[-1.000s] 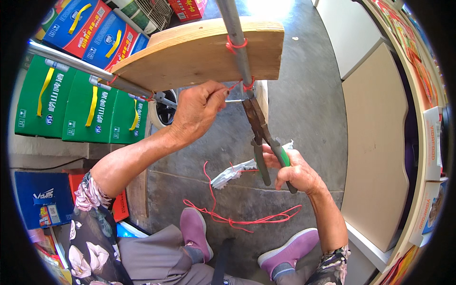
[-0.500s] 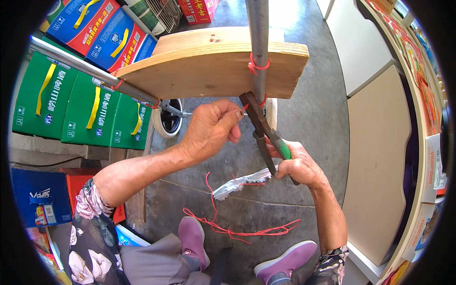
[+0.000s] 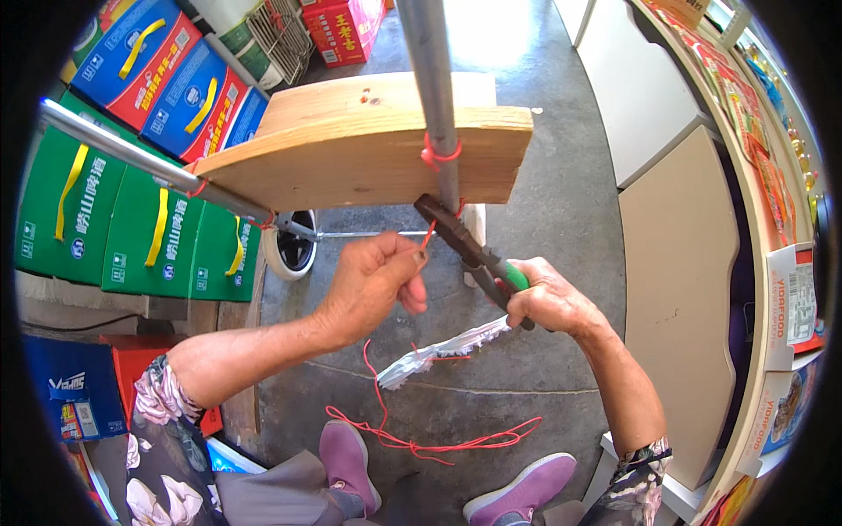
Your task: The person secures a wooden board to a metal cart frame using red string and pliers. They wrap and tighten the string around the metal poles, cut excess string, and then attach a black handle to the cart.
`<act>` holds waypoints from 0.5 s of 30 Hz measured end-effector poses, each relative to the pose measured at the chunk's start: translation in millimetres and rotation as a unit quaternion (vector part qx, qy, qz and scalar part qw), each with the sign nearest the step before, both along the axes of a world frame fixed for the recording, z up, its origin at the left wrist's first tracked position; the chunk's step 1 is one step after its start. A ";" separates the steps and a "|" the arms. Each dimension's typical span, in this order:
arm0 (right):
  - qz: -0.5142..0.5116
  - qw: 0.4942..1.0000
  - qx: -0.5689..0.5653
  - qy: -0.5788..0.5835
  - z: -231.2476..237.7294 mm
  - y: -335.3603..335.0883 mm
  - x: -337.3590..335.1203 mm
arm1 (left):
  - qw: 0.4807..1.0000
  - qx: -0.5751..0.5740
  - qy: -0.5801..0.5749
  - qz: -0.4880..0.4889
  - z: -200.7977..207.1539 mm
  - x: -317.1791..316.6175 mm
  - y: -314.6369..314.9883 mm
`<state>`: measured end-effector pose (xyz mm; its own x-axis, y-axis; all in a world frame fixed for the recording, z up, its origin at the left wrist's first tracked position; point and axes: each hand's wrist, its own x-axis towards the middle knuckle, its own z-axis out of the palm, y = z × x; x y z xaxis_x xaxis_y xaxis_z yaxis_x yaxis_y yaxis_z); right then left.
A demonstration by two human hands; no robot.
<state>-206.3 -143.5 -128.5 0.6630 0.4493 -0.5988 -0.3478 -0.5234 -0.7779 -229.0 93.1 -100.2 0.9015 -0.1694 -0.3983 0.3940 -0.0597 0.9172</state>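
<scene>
My left hand (image 3: pixel 373 276) pinches a strand of red wire (image 3: pixel 428 238) between thumb and fingertips. The strand runs up from there to the jaws of the dark, green-handled pliers (image 3: pixel 458 238). My right hand (image 3: pixel 553 301) is closed round the handles. The jaws lie across the wire, just in front of the metal pole (image 3: pixel 431 79), at the lower edge of a wooden board (image 3: pixel 333 171). Red wire ties (image 3: pixel 438 153) bind the board to that pole and to a second metal pole (image 3: pixel 123 145) on the left.
On the floor lie loose red wire (image 3: pixel 491 438) and a crumpled white strip (image 3: pixel 430 358). A wheel (image 3: pixel 291 250) sits under the board's left end. Green cartons (image 3: pixel 132 232) and blue-red boxes (image 3: pixel 158 79) are stacked left; a pale cabinet (image 3: pixel 675 298) and shelf stand right.
The pliers' handles have come closer together. More red strand shows between my left hand and the jaws. Board and poles sit lower and further left in the picture.
</scene>
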 end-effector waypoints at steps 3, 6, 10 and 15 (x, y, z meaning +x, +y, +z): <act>0.012 0.999 0.034 0.013 -4.5 0.5 0.2 | 0.999 -0.001 -0.038 -0.036 -6.9 -3.8 -0.3; -0.020 0.994 0.092 0.051 -7.4 1.2 -4.2 | 0.997 -0.006 -0.054 -0.049 -10.7 -6.5 -1.1; -0.033 0.996 0.077 0.042 -11.6 3.2 -7.4 | 0.974 0.176 -0.088 -0.115 4.8 2.8 4.7; -0.041 0.993 0.101 0.044 -19.1 9.3 -11.1 | 0.598 0.407 -0.685 -0.087 57.9 40.9 21.3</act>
<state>-217.4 -134.2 -147.7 0.6515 0.5132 -0.5588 -0.4532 -0.3274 -0.8291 -188.1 114.5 -42.2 0.4741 -0.5609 0.6787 -0.7709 -0.6369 0.0121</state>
